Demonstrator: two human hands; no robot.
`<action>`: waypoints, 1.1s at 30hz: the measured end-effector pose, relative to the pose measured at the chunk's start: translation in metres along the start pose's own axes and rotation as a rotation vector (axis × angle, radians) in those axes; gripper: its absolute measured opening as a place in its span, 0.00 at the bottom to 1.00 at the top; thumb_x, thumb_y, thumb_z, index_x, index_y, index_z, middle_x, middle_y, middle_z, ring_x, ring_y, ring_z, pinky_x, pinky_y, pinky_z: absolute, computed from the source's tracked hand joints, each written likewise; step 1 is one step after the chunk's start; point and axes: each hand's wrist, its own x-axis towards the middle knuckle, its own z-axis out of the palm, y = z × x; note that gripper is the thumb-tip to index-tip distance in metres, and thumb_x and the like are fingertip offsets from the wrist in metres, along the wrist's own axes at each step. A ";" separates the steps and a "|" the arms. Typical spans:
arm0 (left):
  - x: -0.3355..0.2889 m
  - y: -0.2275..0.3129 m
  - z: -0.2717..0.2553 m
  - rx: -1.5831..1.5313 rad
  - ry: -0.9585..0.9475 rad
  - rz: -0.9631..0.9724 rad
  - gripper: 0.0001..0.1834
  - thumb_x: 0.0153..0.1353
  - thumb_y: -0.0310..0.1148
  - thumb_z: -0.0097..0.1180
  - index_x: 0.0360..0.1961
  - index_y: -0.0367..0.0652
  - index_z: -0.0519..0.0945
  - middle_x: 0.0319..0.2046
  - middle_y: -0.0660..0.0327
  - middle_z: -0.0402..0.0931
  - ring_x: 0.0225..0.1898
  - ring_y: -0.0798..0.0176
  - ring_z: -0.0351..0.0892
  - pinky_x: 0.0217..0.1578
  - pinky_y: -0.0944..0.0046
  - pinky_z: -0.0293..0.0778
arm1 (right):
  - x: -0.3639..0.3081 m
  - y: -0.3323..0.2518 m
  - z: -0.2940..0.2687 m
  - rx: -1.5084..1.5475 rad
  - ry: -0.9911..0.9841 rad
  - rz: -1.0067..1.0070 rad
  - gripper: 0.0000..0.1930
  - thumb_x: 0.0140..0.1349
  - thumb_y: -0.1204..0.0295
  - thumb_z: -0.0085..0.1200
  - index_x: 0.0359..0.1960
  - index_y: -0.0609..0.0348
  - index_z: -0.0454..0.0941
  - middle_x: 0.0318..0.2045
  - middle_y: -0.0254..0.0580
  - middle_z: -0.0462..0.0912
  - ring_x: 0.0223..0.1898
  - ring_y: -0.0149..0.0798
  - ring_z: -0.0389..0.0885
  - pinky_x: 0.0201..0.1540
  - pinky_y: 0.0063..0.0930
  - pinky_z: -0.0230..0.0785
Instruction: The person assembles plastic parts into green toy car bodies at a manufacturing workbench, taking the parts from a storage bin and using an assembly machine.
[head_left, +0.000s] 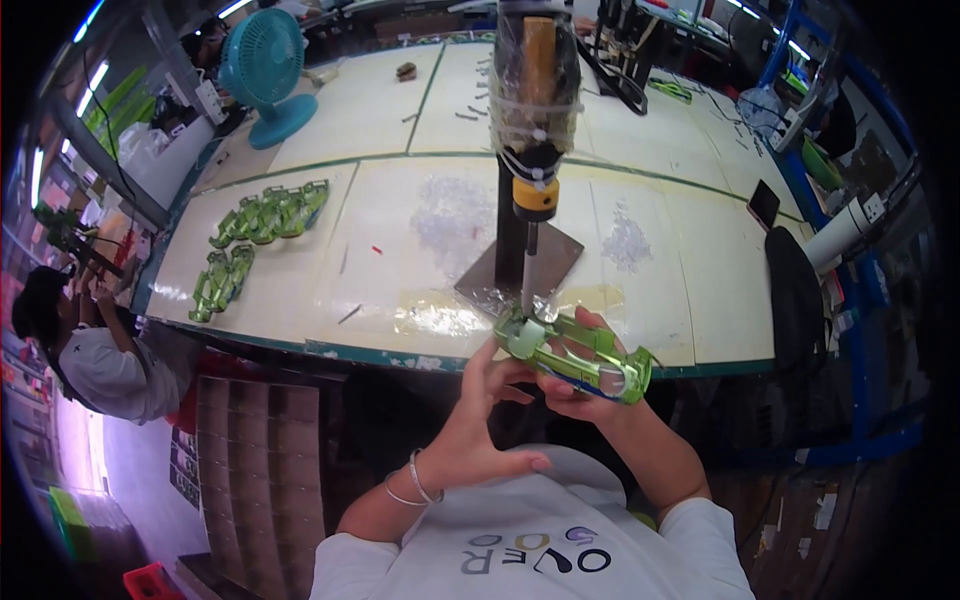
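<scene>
A green plastic toy car body shell [622, 384], with openings like windows, is tilted just beyond the table's front edge. My right hand [585, 402] grips it from below and behind, with fingertips showing over its far side. At the shell's left end, the fingers of my left hand [478, 410] reach up and seem to touch it, while the thumb is spread well away. Above, an upright powered screwdriver [534, 200] with a yellow collar points its long bit [531, 262] down at the shell's left end. The bit's tip is hidden in the shell.
Similar green shells [270, 215] lie in rows on the left of the table [390, 260]. Two piles of small clear parts [627, 240] flank the screwdriver's stand plate [560, 255]. A teal fan [263, 75] stands at the back left. A person [110, 360] sits at far left.
</scene>
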 end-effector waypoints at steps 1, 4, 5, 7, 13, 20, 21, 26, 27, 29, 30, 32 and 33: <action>-0.004 -0.002 0.001 -0.010 0.019 -0.007 0.58 0.36 0.34 0.67 0.58 0.40 0.33 0.50 0.51 0.58 0.51 0.58 0.61 0.46 0.60 0.63 | -0.002 0.002 0.002 -0.004 0.057 0.001 0.27 0.59 0.52 0.30 0.47 0.64 0.63 0.34 0.53 0.73 0.21 0.43 0.71 0.08 0.26 0.62; -0.009 -0.016 -0.005 -0.088 0.037 -0.115 0.54 0.41 0.34 0.64 0.58 0.40 0.33 0.49 0.51 0.58 0.50 0.58 0.62 0.47 0.60 0.62 | -0.003 0.003 -0.007 -0.052 0.131 -0.001 0.27 0.59 0.52 0.29 0.48 0.64 0.63 0.33 0.54 0.73 0.23 0.45 0.72 0.14 0.31 0.66; -0.011 -0.022 -0.007 -0.168 0.073 -0.153 0.46 0.44 0.34 0.61 0.57 0.37 0.43 0.48 0.51 0.61 0.50 0.59 0.62 0.47 0.61 0.62 | -0.010 0.003 -0.016 -0.046 0.118 0.008 0.27 0.59 0.52 0.29 0.48 0.64 0.63 0.33 0.54 0.73 0.23 0.45 0.72 0.14 0.31 0.66; -0.006 -0.020 -0.027 0.013 0.137 -0.253 0.40 0.45 0.34 0.61 0.54 0.35 0.50 0.46 0.51 0.63 0.49 0.58 0.63 0.47 0.61 0.61 | -0.024 0.005 -0.031 -0.082 0.163 0.042 0.28 0.59 0.50 0.28 0.49 0.62 0.61 0.34 0.56 0.72 0.26 0.47 0.73 0.22 0.35 0.69; 0.070 -0.027 -0.185 1.636 0.636 0.194 0.26 0.46 0.36 0.56 0.45 0.33 0.65 0.46 0.46 0.63 0.49 0.46 0.60 0.52 0.54 0.54 | -0.098 0.008 0.006 -0.235 0.374 -0.387 0.27 0.59 0.52 0.32 0.53 0.58 0.56 0.41 0.56 0.68 0.33 0.49 0.73 0.29 0.39 0.70; 0.092 -0.028 -0.278 1.869 0.584 -0.406 0.09 0.49 0.32 0.50 0.28 0.36 0.71 0.32 0.49 0.71 0.36 0.49 0.70 0.36 0.55 0.67 | -0.158 -0.063 0.037 -1.708 0.975 -0.711 0.25 0.43 0.75 0.48 0.48 0.60 0.63 0.42 0.46 0.69 0.43 0.45 0.69 0.45 0.33 0.64; 0.093 -0.035 -0.280 1.876 0.604 -0.448 0.09 0.50 0.32 0.48 0.26 0.36 0.71 0.28 0.49 0.73 0.33 0.48 0.72 0.34 0.54 0.68 | -0.161 -0.070 0.040 -2.019 1.144 -0.676 0.25 0.41 0.76 0.50 0.47 0.60 0.65 0.42 0.46 0.69 0.45 0.45 0.67 0.47 0.32 0.61; 0.097 -0.047 -0.272 1.736 0.668 -0.196 0.08 0.51 0.31 0.48 0.24 0.35 0.72 0.24 0.49 0.73 0.27 0.47 0.72 0.31 0.55 0.67 | -0.144 -0.151 0.019 -2.474 1.312 -0.483 0.26 0.39 0.74 0.53 0.46 0.59 0.65 0.45 0.47 0.66 0.49 0.48 0.63 0.50 0.34 0.57; 0.096 -0.043 -0.265 1.630 0.689 -0.157 0.08 0.51 0.31 0.48 0.24 0.35 0.72 0.24 0.48 0.73 0.26 0.47 0.72 0.30 0.56 0.67 | -0.135 -0.177 0.006 -2.584 1.433 -0.647 0.25 0.40 0.74 0.53 0.46 0.59 0.65 0.46 0.47 0.66 0.49 0.48 0.63 0.50 0.34 0.57; 0.095 -0.024 -0.238 1.517 0.694 -0.136 0.08 0.51 0.30 0.48 0.25 0.35 0.72 0.23 0.52 0.73 0.24 0.52 0.71 0.28 0.60 0.66 | -0.119 -0.214 0.000 -2.604 1.621 -0.966 0.24 0.43 0.73 0.54 0.46 0.60 0.65 0.47 0.48 0.65 0.50 0.47 0.62 0.50 0.35 0.57; 0.088 -0.011 -0.224 1.414 0.706 -0.101 0.08 0.52 0.30 0.48 0.25 0.34 0.72 0.21 0.55 0.73 0.22 0.58 0.71 0.25 0.64 0.65 | -0.106 -0.223 -0.003 -2.510 1.673 -1.114 0.24 0.45 0.72 0.54 0.46 0.61 0.64 0.47 0.48 0.66 0.50 0.47 0.63 0.50 0.35 0.57; 0.065 0.009 -0.201 1.055 0.714 -0.168 0.08 0.53 0.29 0.48 0.25 0.35 0.72 0.20 0.60 0.71 0.22 0.65 0.68 0.24 0.68 0.63 | -0.072 -0.186 0.013 -2.332 1.248 -1.368 0.18 0.46 0.76 0.53 0.41 0.63 0.68 0.40 0.48 0.71 0.41 0.44 0.69 0.43 0.31 0.62; 0.051 0.018 -0.183 0.685 0.684 -0.179 0.07 0.54 0.29 0.47 0.24 0.35 0.72 0.20 0.64 0.70 0.22 0.72 0.66 0.23 0.72 0.61 | -0.062 -0.153 0.019 -2.275 1.033 -1.332 0.15 0.46 0.77 0.52 0.38 0.64 0.69 0.36 0.48 0.73 0.37 0.43 0.72 0.40 0.29 0.64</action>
